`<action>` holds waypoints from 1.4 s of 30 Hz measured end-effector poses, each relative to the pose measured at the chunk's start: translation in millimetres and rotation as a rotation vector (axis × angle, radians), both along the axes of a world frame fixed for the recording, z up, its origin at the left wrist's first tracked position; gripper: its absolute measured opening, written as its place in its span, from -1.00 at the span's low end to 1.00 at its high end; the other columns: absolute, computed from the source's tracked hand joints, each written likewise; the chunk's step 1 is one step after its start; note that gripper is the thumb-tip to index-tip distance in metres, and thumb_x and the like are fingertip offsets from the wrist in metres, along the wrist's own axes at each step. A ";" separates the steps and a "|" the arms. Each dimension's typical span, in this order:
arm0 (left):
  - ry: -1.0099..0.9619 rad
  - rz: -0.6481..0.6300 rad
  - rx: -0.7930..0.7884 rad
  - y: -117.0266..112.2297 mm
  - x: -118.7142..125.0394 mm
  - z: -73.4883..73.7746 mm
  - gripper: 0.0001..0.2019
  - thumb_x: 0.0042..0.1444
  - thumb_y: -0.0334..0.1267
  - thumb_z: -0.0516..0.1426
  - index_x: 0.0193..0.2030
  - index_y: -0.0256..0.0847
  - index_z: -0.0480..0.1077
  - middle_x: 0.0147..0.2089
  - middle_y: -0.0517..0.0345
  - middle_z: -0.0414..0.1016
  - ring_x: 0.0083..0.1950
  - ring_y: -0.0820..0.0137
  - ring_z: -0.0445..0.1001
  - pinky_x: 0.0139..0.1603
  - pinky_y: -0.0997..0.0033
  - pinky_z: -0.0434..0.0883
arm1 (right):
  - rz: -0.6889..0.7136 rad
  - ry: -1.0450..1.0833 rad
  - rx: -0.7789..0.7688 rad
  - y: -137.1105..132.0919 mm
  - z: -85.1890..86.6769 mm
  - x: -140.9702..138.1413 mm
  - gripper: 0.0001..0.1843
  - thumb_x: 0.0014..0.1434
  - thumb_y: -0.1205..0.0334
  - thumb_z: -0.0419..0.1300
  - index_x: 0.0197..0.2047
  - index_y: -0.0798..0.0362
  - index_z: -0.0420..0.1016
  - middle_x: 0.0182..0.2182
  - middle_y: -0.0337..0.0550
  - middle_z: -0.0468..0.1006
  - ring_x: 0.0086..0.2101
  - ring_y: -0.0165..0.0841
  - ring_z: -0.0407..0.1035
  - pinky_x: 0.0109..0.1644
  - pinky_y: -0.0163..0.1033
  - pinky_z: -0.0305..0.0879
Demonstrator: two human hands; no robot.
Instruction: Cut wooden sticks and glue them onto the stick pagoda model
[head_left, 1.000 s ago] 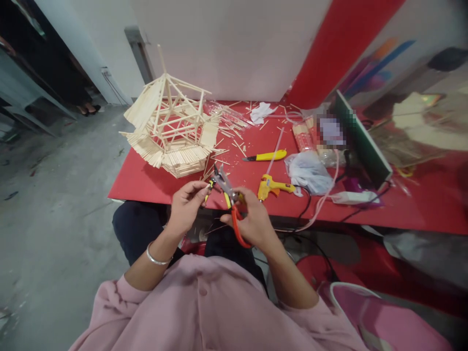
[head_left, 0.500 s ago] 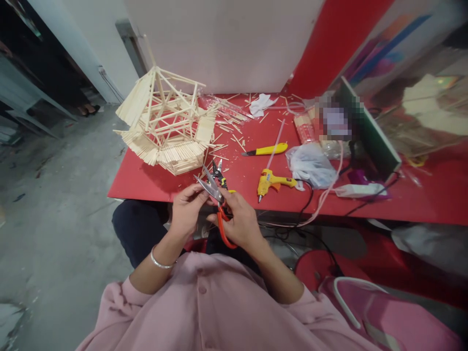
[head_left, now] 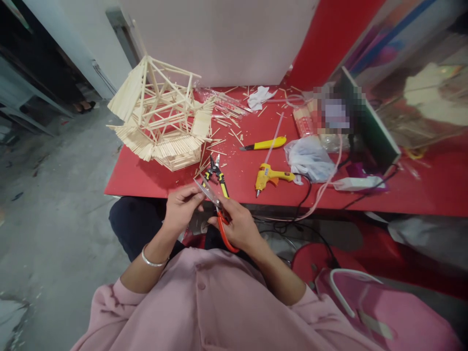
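Note:
My right hand is closed round the red handles of a pair of scissors, whose blades point up and left past the table's front edge. Beside the blades, my left hand is pinched closed; whatever lies between its fingertips is too small to make out. Just beyond the scissors lie black and yellow pliers, jaws apart, on the red table. Behind my left hand stands a model building made of thin wooden sticks, with a slatted roof and bare framing.
A yellow glue gun with a trailing cord lies right of the pliers. Farther back are a yellow-handled cutter, a plastic bag, white tissue and scattered sticks. A green board leans at the right, above a pink bin.
My left hand has drawn slightly left and away from the scissor blades. The blades look closer together now. The whole view has shifted a little.

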State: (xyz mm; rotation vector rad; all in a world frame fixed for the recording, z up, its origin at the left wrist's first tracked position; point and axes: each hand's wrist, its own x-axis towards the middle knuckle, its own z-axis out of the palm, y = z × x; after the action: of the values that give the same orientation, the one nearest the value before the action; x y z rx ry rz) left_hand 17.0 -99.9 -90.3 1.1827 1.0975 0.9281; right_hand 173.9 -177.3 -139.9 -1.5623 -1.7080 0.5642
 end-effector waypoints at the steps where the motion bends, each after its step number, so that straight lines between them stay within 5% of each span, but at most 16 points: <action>1: 0.011 -0.006 -0.008 -0.8 -0.8 -2.3 -0.85 -0.09 -0.18 0.37 -0.44 -0.21 0.58 -0.64 0.25 0.40 -0.62 0.53 0.31 -0.62 0.57 0.22 | 0.007 0.004 -0.009 -1.4 -2.2 -0.5 -0.41 0.22 -0.08 0.18 0.21 0.05 0.35 -0.19 0.00 0.56 -0.24 -0.23 0.47 -0.13 -0.14 0.42; 10: -0.011 0.011 -0.042 -3.9 -9.8 -29.8 -0.81 -0.04 -0.15 0.33 -0.34 -0.22 0.59 -0.51 0.21 0.51 -0.61 0.55 0.36 -0.51 0.54 0.34 | 0.073 0.121 -0.118 -7.7 -15.8 -4.1 -0.57 0.26 0.01 0.15 0.12 0.04 0.42 -0.25 -0.09 0.59 -0.33 -0.32 0.46 -0.16 -0.23 0.39; 15: -0.054 -0.010 -0.038 -4.0 -11.8 -29.5 -0.80 0.02 -0.12 0.31 -0.42 -0.22 0.52 -0.50 0.22 0.49 -0.59 0.58 0.36 -0.49 0.57 0.33 | 0.034 -0.018 -0.184 -8.2 -8.3 -2.2 -0.40 0.19 -0.04 0.20 0.24 0.00 0.31 -0.09 -0.02 0.54 -0.18 -0.24 0.45 -0.08 -0.14 0.37; 24: 0.017 0.025 -0.012 -6.9 -15.1 -28.9 -0.87 0.02 -0.21 0.29 -0.37 -0.24 0.52 -0.61 0.25 0.46 -0.56 0.53 0.39 -0.45 0.57 0.33 | -0.077 -0.253 -0.143 -8.5 -7.5 -14.3 -0.39 0.20 -0.11 0.18 0.22 0.02 0.35 -0.14 0.01 0.53 -0.18 -0.19 0.44 -0.13 -0.15 0.34; 33: -0.107 0.039 -0.084 -8.9 -13.2 -30.7 -0.83 -0.04 -0.21 0.33 -0.38 -0.26 0.51 -0.62 0.23 0.47 -0.59 0.53 0.41 -0.48 0.58 0.35 | -0.105 -0.299 -0.139 -6.6 -7.4 -18.1 -0.39 0.21 -0.14 0.14 0.22 0.03 0.36 -0.17 -0.01 0.52 -0.21 -0.22 0.43 -0.16 -0.19 0.32; 42: -0.274 0.200 -0.225 -9.9 -3.4 -27.3 -0.77 -0.30 -0.26 0.44 -0.46 -0.27 0.57 -0.54 0.23 0.53 -0.54 0.54 0.44 -0.47 0.57 0.42 | -0.105 -0.205 -0.211 -4.0 -6.0 -25.1 -0.38 0.21 -0.16 0.14 0.22 0.02 0.36 -0.10 -0.01 0.55 -0.16 -0.20 0.45 -0.12 -0.14 0.34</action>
State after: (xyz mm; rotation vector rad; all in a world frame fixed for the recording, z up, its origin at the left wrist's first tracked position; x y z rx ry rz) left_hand 13.6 -109.8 -117.6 0.7474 1.0769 1.0547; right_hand 148.8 -181.3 -145.9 -1.9049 -1.7487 0.5613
